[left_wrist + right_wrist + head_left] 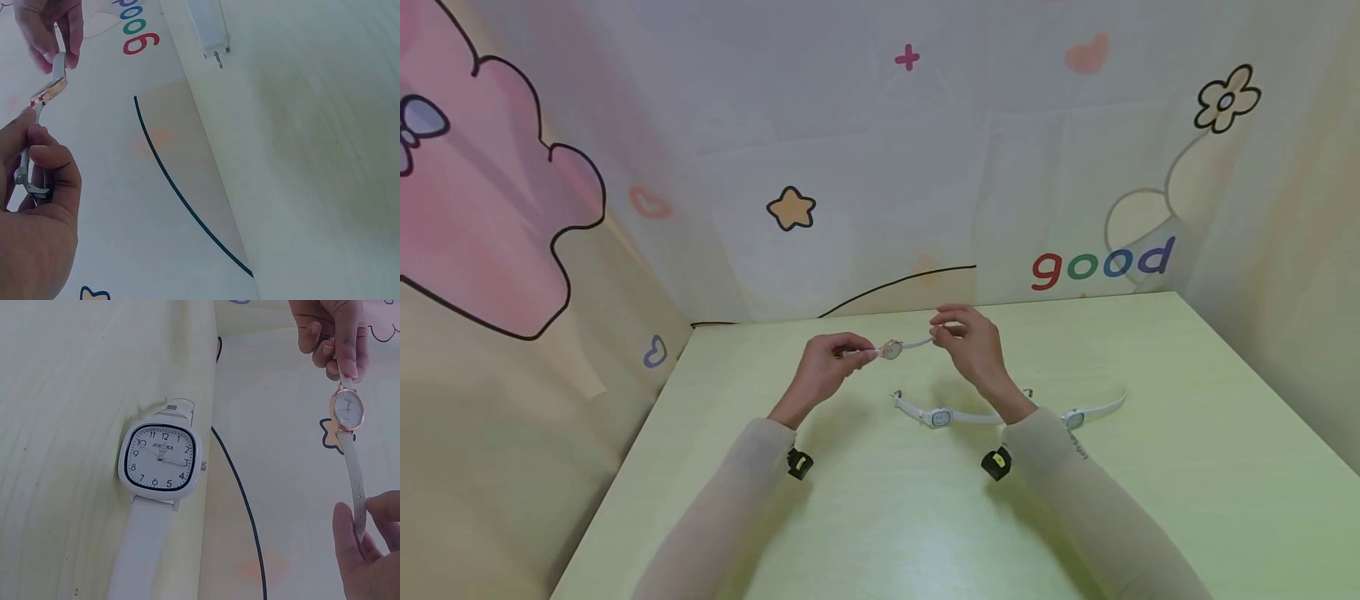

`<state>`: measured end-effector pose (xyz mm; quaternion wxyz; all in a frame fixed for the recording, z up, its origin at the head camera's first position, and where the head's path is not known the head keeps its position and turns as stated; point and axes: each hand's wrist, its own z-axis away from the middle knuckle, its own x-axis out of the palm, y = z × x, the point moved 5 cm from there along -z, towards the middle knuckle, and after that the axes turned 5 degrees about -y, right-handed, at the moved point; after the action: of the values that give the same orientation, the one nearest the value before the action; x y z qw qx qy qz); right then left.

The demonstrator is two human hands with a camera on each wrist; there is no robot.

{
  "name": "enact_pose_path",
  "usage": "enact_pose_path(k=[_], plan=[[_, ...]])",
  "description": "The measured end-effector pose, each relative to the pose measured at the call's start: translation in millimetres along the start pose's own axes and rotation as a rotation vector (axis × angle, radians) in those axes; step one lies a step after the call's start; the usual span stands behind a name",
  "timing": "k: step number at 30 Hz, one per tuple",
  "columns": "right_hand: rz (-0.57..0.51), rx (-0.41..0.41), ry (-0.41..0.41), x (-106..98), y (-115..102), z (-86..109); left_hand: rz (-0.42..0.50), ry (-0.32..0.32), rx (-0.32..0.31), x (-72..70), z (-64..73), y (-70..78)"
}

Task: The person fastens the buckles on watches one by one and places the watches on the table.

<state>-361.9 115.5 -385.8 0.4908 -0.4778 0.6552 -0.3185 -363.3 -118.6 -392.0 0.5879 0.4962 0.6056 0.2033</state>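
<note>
A wristwatch with a round rose-gold case and white strap [892, 349] is stretched between both hands above the table. My left hand [830, 367] pinches the strap close to the case; in the left wrist view the buckle [39, 190] hangs by the curled fingers of that hand [44, 181]. The holed strap end is pinched between thumb and fingers of my right hand [973, 346]. Its dial [349, 409] shows in the right wrist view. Below lies a white watch with a squarish case [940, 417], its strap spread out, touched by neither hand.
Another white watch [1073, 418] lies farther right on the pale yellow-green table [880, 533], partly hidden by the right forearm. A printed cloth backdrop [880, 167] rises behind the table's back edge. Small black devices [800, 463] sit at both wrists.
</note>
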Motion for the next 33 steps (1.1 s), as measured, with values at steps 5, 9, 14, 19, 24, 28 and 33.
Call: enact_pose_path(k=[5,9,14,19,24,28,33], plan=[[-0.132,-0.013,0.061,-6.5,0.2,-1.3,-0.008,0.009,0.018,4.2,-2.6,6.2],[-0.136,0.008,0.092,-11.3,1.4,-0.7,0.033,0.018,0.019,6.7,-3.8,8.4],[-0.139,0.041,0.097,-14.2,4.9,0.5,0.134,0.033,-0.002,10.4,-4.9,10.2],[-0.189,0.063,0.098,-16.3,8.5,0.2,0.253,0.034,-0.035,15.8,-6.8,12.8],[-0.273,0.075,0.090,-16.0,12.5,-0.3,0.320,0.056,-0.072,17.7,-9.3,11.0],[-0.282,0.081,0.097,-17.0,12.9,-0.2,0.326,0.090,-0.081,17.2,-10.8,10.3],[-0.301,0.083,0.104,-18.6,12.3,-0.6,0.335,0.115,-0.057,17.2,-13.4,13.3]])
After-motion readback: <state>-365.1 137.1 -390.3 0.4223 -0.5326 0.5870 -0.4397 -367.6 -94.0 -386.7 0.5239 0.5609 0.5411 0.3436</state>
